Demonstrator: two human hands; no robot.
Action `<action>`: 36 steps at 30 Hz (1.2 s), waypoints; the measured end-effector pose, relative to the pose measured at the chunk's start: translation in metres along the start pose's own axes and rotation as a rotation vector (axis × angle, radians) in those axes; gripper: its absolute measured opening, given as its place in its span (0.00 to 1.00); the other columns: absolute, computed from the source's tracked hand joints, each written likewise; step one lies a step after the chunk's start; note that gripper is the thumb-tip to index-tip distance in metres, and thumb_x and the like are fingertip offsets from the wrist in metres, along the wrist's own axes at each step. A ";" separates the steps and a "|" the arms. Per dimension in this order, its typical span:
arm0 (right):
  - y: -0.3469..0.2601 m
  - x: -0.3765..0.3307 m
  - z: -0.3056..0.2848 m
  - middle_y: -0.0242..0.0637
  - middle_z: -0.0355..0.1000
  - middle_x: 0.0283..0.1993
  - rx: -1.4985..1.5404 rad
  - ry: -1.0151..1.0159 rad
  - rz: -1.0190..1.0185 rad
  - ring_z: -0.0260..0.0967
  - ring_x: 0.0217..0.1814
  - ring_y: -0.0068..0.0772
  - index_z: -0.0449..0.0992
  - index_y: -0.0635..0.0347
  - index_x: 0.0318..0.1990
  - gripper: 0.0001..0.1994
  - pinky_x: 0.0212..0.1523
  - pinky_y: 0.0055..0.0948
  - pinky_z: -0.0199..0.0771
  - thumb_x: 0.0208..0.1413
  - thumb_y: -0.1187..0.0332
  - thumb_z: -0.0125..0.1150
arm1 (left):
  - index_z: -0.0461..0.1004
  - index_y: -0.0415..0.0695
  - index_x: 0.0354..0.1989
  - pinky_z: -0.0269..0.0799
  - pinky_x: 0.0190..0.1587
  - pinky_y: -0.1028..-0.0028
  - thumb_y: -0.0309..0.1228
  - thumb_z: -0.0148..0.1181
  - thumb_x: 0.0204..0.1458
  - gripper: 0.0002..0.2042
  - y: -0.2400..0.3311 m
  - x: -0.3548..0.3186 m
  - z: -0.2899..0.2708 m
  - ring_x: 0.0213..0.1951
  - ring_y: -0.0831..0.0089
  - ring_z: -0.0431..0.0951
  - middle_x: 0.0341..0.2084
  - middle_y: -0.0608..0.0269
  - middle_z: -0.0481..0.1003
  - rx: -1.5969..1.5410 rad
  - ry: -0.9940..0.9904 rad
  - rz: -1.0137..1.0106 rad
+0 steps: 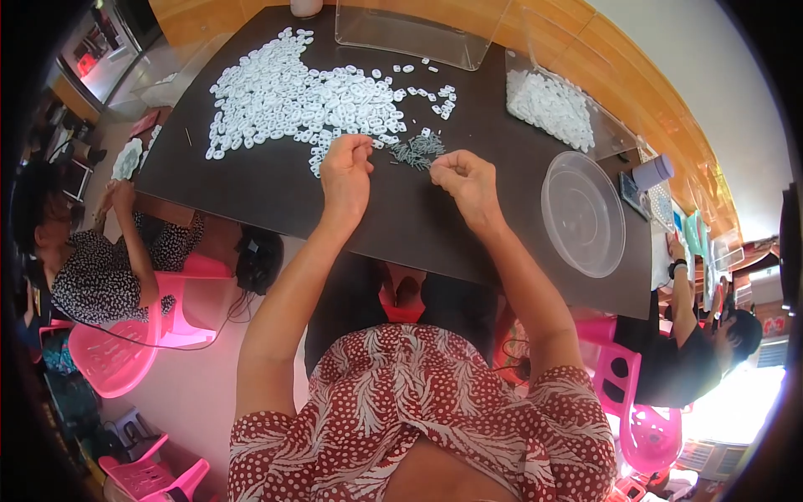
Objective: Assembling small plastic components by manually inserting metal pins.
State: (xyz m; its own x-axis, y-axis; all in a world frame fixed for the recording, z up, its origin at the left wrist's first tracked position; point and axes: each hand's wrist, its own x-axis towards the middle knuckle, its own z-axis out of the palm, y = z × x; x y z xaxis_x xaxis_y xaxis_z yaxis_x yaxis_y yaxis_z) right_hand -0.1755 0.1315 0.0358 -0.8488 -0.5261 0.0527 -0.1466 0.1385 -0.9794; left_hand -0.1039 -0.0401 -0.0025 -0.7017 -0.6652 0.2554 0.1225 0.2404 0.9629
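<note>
A wide heap of small white oval plastic pieces [276,96] spreads over the dark table. Beside its near right edge lies a small pile of thin grey screw-like pins [416,151]. My left hand [346,174] hovers at the near edge of the white pieces, its fingertips curled together; whatever they pinch is too small to make out. On the other side of the pins, my right hand [466,178] has thumb and forefinger pressed together, and I cannot tell what is between them. A few loose white pieces [443,100] lie beyond the pins.
A clear bin [549,109] holding many white pieces stands at the far right, with another clear bin [410,38] at the back. Right of my forearm lies a round translucent lid [583,213], near a lilac cup [652,171]. People sit at left [109,268] and right [694,360].
</note>
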 end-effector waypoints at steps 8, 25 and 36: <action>0.004 -0.001 -0.002 0.29 0.70 0.25 0.042 0.042 -0.031 0.63 0.27 0.15 0.74 0.69 0.30 0.05 0.29 0.18 0.64 0.47 0.75 0.59 | 0.77 0.48 0.28 0.68 0.30 0.64 0.23 0.57 0.43 0.05 0.006 0.029 -0.016 0.29 0.61 0.72 0.23 0.60 0.70 0.702 -0.003 0.582; 0.004 -0.001 -0.002 0.30 0.70 0.25 0.003 0.020 -0.044 0.64 0.27 0.16 0.74 0.68 0.30 0.05 0.30 0.18 0.65 0.47 0.75 0.59 | 0.74 0.43 0.25 0.68 0.34 0.62 0.27 0.62 0.40 0.04 0.011 0.046 -0.001 0.33 0.57 0.73 0.25 0.55 0.70 1.005 -0.290 0.529; 0.007 -0.001 0.000 0.27 0.69 0.23 0.028 0.039 -0.061 0.62 0.26 0.14 0.74 0.68 0.29 0.04 0.28 0.18 0.64 0.47 0.75 0.60 | 0.70 0.38 0.22 0.69 0.34 0.60 0.23 0.57 0.40 0.03 0.016 0.051 0.005 0.32 0.54 0.75 0.25 0.51 0.73 1.029 -0.389 0.532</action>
State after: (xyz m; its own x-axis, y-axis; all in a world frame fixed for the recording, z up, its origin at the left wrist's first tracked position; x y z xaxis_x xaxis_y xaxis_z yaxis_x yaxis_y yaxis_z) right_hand -0.1753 0.1327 0.0292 -0.8578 -0.4999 0.1197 -0.1850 0.0830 -0.9792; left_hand -0.1411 -0.0661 0.0258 -0.9183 -0.0997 0.3830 -0.0304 0.9826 0.1830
